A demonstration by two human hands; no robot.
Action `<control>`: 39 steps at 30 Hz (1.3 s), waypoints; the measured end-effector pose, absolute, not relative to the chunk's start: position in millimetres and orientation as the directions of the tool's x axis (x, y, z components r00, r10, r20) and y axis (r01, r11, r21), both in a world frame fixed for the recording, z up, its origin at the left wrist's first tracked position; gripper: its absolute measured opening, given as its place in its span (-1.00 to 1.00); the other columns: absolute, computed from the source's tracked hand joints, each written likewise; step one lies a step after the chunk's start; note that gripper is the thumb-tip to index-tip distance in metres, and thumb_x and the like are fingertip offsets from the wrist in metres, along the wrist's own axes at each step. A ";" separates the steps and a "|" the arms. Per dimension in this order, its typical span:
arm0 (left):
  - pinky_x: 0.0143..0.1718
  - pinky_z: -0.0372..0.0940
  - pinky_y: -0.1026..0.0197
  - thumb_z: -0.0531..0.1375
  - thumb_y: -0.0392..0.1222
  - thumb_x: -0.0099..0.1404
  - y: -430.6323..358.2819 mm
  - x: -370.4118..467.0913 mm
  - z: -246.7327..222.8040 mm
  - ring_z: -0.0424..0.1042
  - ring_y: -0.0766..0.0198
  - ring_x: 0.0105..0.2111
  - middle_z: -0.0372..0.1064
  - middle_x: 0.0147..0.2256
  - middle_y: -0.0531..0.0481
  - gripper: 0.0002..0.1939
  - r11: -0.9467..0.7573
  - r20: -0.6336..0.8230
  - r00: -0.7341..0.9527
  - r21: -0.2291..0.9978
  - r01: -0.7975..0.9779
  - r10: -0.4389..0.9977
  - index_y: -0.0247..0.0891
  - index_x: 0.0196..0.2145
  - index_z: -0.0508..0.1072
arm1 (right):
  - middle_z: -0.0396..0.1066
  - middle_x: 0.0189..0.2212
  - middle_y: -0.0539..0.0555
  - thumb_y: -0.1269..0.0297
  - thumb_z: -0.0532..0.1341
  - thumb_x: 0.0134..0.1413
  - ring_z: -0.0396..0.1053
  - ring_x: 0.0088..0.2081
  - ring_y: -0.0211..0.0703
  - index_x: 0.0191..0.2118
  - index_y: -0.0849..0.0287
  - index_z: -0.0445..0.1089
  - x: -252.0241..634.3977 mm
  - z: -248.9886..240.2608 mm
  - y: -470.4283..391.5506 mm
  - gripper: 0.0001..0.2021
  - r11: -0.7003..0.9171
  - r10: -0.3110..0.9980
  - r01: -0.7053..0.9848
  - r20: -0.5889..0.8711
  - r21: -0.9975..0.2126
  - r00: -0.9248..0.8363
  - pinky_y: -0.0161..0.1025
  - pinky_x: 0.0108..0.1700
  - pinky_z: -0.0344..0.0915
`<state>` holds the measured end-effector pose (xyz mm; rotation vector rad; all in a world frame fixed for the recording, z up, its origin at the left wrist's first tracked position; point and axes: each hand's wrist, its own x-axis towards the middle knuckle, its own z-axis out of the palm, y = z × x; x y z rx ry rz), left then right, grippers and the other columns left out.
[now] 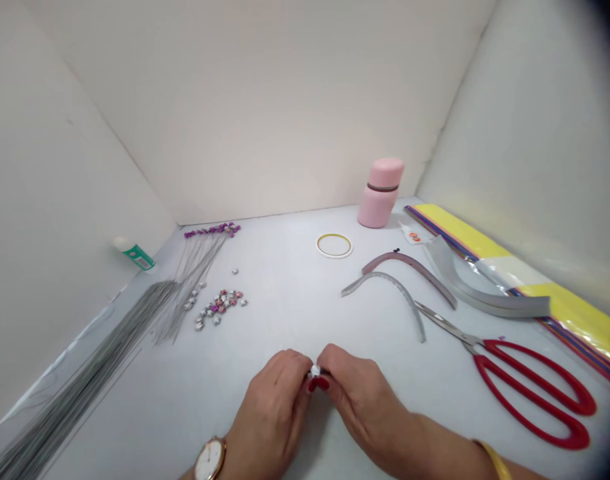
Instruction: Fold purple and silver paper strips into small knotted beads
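Note:
Near the front middle of the table, my left hand (277, 400) and my right hand (362, 400) meet, fingers closed in a pinch. Between their fingertips sits a small silvery-white folded paper star (315, 371), partly hidden by the thumbs. To the left lies a loose pile of paper stars (223, 302) in silver, pink and purple. Curved narrow paper strips, one silver (399, 287) and one pinkish (417, 265), rest ahead of my right hand. Scissors with red handles (485, 344) lie partly open to the right.
Thin grey wire stems (115, 360) run along the left; several others carry purple stars (212, 231). A green-labelled tube (139, 257) stands by the left wall. Farther back are a tape ring (335, 255), pink flask (381, 193), glue bottle (411, 234), grey strips (505, 303) and packaged coloured sheets (465, 233).

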<state>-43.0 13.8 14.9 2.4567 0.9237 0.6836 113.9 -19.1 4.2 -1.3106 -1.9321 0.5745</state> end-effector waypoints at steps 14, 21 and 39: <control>-0.53 0.07 0.31 -0.12 -0.39 0.27 15.8 -46.1 12.5 0.15 0.31 -0.54 0.16 -0.53 0.04 -0.81 -0.706 0.274 0.707 0.559 0.435 0.652 -0.22 -0.48 0.10 | 0.07 -0.59 -0.10 0.39 -0.08 0.17 0.07 -0.57 -0.33 -0.48 0.11 0.04 113.7 1.9 -19.3 -0.81 0.433 0.900 0.535 0.377 -0.726 -0.217 -0.40 -0.51 0.07; -0.53 0.05 0.30 -0.14 -0.38 0.27 16.8 -45.0 12.6 0.15 0.30 -0.51 0.14 -0.53 0.03 -0.80 -0.717 0.285 0.714 0.556 0.421 0.640 -0.22 -0.49 0.10 | 0.03 -0.58 -0.10 0.50 -0.08 0.12 0.04 -0.56 -0.33 -0.49 0.11 0.01 114.2 0.7 -20.0 -0.80 0.489 0.871 0.505 0.432 -0.711 -0.235 -0.40 -0.51 0.05; -0.49 0.11 0.27 -0.15 -0.29 0.30 17.6 -42.5 11.8 0.20 0.29 -0.50 0.20 -0.52 0.03 -0.84 -0.601 0.168 0.709 0.681 0.419 0.685 -0.22 -0.40 0.15 | 0.23 -0.47 -0.03 0.27 -0.14 0.22 0.18 -0.46 -0.27 -0.32 0.11 0.14 119.3 0.7 -18.1 -0.82 0.219 0.964 0.422 0.127 -0.880 -0.234 -0.33 -0.39 0.15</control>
